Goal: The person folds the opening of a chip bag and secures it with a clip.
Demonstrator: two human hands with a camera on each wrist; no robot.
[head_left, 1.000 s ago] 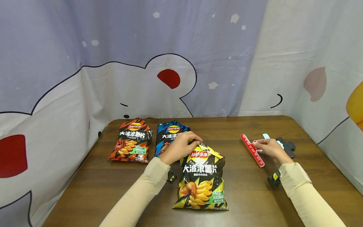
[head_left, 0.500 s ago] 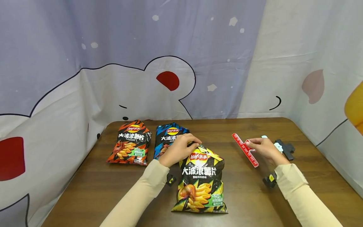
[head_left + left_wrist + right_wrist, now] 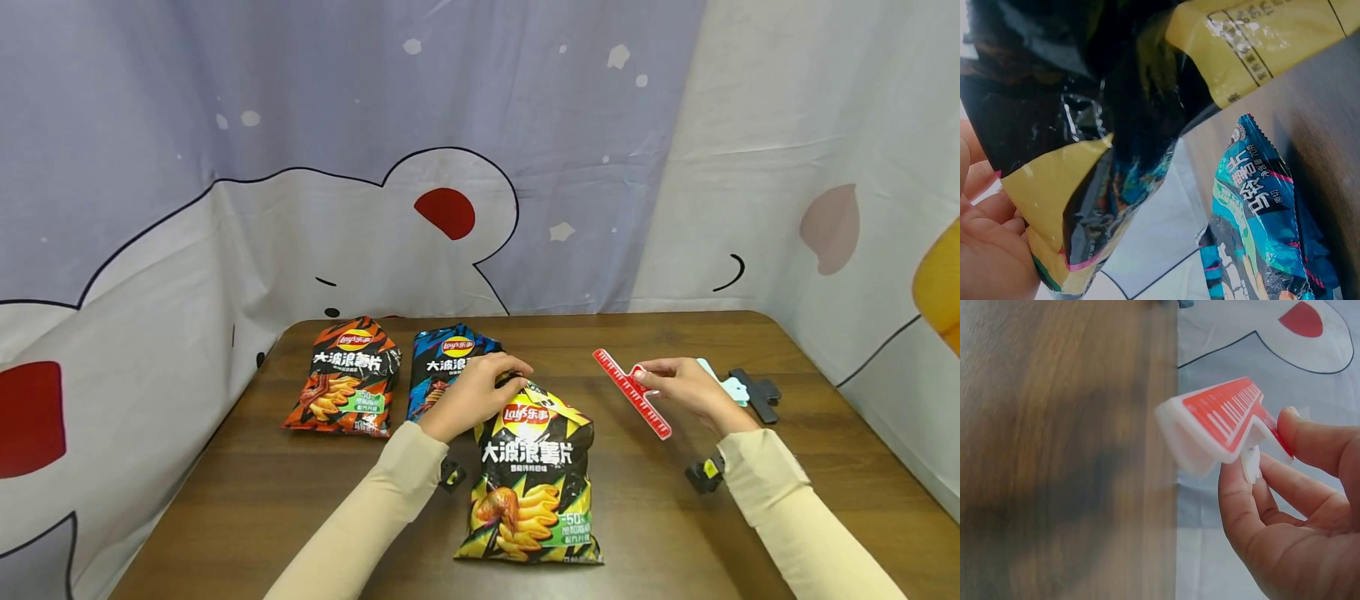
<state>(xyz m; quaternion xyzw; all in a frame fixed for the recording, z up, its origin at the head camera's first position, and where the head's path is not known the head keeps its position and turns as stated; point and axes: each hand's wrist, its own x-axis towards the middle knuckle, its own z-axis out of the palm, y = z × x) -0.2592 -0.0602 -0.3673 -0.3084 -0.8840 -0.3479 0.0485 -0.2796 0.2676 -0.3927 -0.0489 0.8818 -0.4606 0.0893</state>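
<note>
A black and yellow chip bag [image 3: 536,479] stands near the table's front, its top folded over. My left hand [image 3: 478,392] pinches that top edge at the upper left; in the left wrist view the fingers of the left hand [image 3: 991,244] lie along the bag's crumpled top [image 3: 1054,187]. To the right, my right hand [image 3: 693,390] holds a red and white bag clip [image 3: 633,395] by its handle, above the table and apart from the bag. Close up in the right wrist view, thumb and fingers pinch the handle of the clip [image 3: 1222,415]; its jaws stand slightly apart at the near end.
Behind the left hand lies a blue chip bag [image 3: 442,354], partly covered by it. An orange-red chip bag [image 3: 341,408] lies further left. Beyond the right hand are a pale blue clip [image 3: 737,390] and a black clip [image 3: 765,396]. A printed curtain [image 3: 570,167] hangs behind the wooden table [image 3: 300,508].
My right hand has moved left with the red clip, away from the other clips and closer to the black and yellow bag. The left hand keeps its grip on the bag.
</note>
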